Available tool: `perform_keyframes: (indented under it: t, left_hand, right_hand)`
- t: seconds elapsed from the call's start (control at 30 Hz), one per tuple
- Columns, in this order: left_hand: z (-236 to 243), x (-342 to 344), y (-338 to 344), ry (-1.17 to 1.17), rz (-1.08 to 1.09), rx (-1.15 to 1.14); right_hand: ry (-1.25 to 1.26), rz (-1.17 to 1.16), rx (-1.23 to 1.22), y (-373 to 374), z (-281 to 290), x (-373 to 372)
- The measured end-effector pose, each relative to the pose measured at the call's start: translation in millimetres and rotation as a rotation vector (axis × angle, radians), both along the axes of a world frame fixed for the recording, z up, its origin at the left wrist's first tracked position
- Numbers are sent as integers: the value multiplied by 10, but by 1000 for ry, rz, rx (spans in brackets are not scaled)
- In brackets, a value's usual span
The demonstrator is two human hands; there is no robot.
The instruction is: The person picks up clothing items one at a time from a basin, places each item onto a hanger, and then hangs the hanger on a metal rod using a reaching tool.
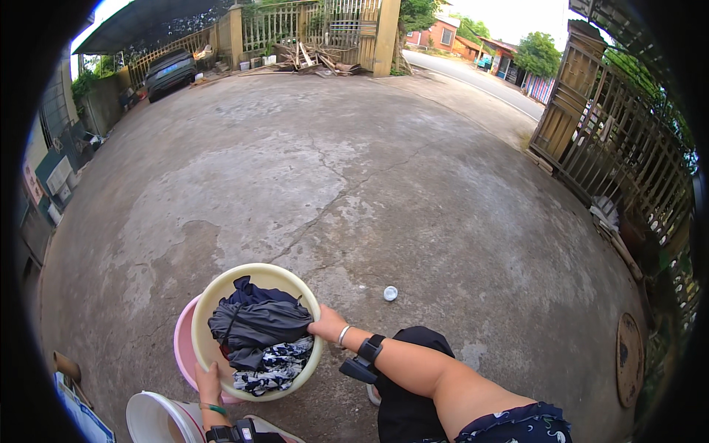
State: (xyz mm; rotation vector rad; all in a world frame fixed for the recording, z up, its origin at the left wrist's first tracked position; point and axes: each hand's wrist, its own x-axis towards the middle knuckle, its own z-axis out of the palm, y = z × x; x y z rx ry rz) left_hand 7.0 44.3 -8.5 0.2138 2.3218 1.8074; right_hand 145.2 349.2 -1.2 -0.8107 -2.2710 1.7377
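Outdoor gated yard: cracked concrete ground [413, 199], slatted gate [567, 111], dark car [171, 72], road [473, 74] beyond.

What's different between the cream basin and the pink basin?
The cream basin shows almost whole, while the pink basin is mostly hidden behind it. The left hand and right hand grip the cream basin's rim; whether either touches the pink basin is unclear. Dark and patterned clothes lie in the cream basin; the pink basin's contents are out of sight. Both have curved rims.
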Motion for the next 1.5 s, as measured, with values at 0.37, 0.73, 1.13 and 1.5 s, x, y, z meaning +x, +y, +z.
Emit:
perform_keyframes:
  t: [0.37,0.73,1.13,1.5]
  left_hand:
    - [26,-19,-68,12,-12,37]
    - [31,-33,-109,27,17,-31]
    - [48,-37,-128,43,22,-48]
    - [84,-7,-117,25,23,-30]
  right_hand:
    - [30,-56,-28,-102,25,-11]
    - [-1,-57,33,-173,133,25]
    - [2,-54,59,-204,135,21]
    - [-8,-50,84,-231,224,42]
